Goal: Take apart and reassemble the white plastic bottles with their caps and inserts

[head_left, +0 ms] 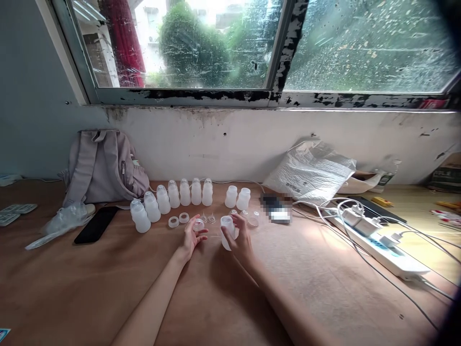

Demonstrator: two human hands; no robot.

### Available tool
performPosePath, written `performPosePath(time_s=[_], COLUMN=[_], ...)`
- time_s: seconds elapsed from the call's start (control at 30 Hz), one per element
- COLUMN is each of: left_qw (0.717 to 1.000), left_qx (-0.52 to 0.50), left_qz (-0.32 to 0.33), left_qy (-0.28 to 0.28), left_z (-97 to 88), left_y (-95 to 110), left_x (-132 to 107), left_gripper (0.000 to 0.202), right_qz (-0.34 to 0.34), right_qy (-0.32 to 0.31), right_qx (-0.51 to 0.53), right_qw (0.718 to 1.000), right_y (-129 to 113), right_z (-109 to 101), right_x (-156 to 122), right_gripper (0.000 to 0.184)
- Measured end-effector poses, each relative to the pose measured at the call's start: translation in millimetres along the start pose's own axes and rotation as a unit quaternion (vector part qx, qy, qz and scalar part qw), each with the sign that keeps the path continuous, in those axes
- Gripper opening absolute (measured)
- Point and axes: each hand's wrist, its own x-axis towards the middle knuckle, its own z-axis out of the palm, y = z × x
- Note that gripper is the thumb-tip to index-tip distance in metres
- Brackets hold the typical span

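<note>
My right hand (242, 240) is wrapped round a small white plastic bottle (227, 229), held a little above the brown table (201, 293). My left hand (192, 236) pinches a small clear cap (198, 224) just left of that bottle. Behind the hands, several capped white bottles (173, 194) stand in a curved row. Two uncapped bottles (238, 197) stand to the right of the row. Two white rings (178, 220) and a few clear nipples and caps (248, 216) lie loose on the table near my hands.
A grey backpack (104, 166) leans on the wall at the left, with a black phone (96, 224) and a crumpled clear bag (61, 222) before it. A white plastic bag (309, 173) and a power strip (374, 242) with chargers and cables lie at the right.
</note>
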Motion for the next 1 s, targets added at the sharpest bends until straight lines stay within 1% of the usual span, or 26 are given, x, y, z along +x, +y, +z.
performPosePath(time_s=[0.07, 0.13, 0.2, 0.3, 0.37, 0.43, 0.5, 0.6, 0.7, 0.77, 0.83, 0.93, 1.0], left_qw=[1.0, 1.0, 0.999, 0.997, 0.997, 0.998, 0.998, 0.995, 0.989, 0.989, 0.991, 0.994, 0.996], left_qx=[-0.008, -0.016, -0.026, -0.043, -0.051, -0.046, -0.025, 0.026, 0.075, 0.087, 0.085, 0.066, 0.05], left_qz=[0.0, 0.004, 0.015, 0.027, 0.022, 0.025, 0.045, 0.078, 0.097, 0.097, 0.087, 0.068, 0.055], left_qy=[0.006, 0.014, 0.029, 0.05, 0.047, 0.039, 0.041, 0.062, 0.079, 0.073, 0.059, 0.047, 0.042], left_z=[2.1, 2.7, 2.3, 1.6, 1.9, 3.1, 4.8, 6.3, 6.4, 6.4, 7.1, 9.1, 10.0], left_y=[-3, -6, -8, -11, -11, -10, -9, -8, -6, -4, -2, 0, -1], left_x=[1, 2, 5, 8, 8, 7, 5, 2, -1, -3, -5, -7, -8], left_gripper=[0.037, 0.034, 0.028, 0.017, 0.016, 0.02, 0.024, 0.033, 0.044, 0.051, 0.052, 0.044, 0.039], right_qz=[0.009, 0.006, -0.004, -0.022, -0.031, -0.036, -0.037, -0.032, -0.039, -0.048, -0.053, -0.048, -0.035], right_qy=[-0.052, -0.114, -0.145, -0.14, -0.132, -0.124, -0.111, -0.1, -0.102, -0.102, -0.098, -0.092, -0.099], right_qx=[0.007, 0.003, -0.01, -0.033, -0.052, -0.068, -0.081, -0.106, -0.141, -0.154, -0.152, -0.124, -0.093], right_qw=[0.999, 0.993, 0.989, 0.989, 0.989, 0.989, 0.99, 0.989, 0.984, 0.982, 0.982, 0.987, 0.99], right_y=[6, 11, 14, 13, 10, 7, 5, 5, 6, 5, 4, 1, 0], right_z=[7, 12, 15, 16, 15, 14, 12, 11, 9, 8, 7, 6, 5], right_x=[-7, -11, -14, -16, -17, -16, -16, -16, -15, -15, -15, -15, -16], right_gripper=[0.051, 0.056, 0.058, 0.061, 0.059, 0.053, 0.047, 0.044, 0.044, 0.044, 0.044, 0.044, 0.044])
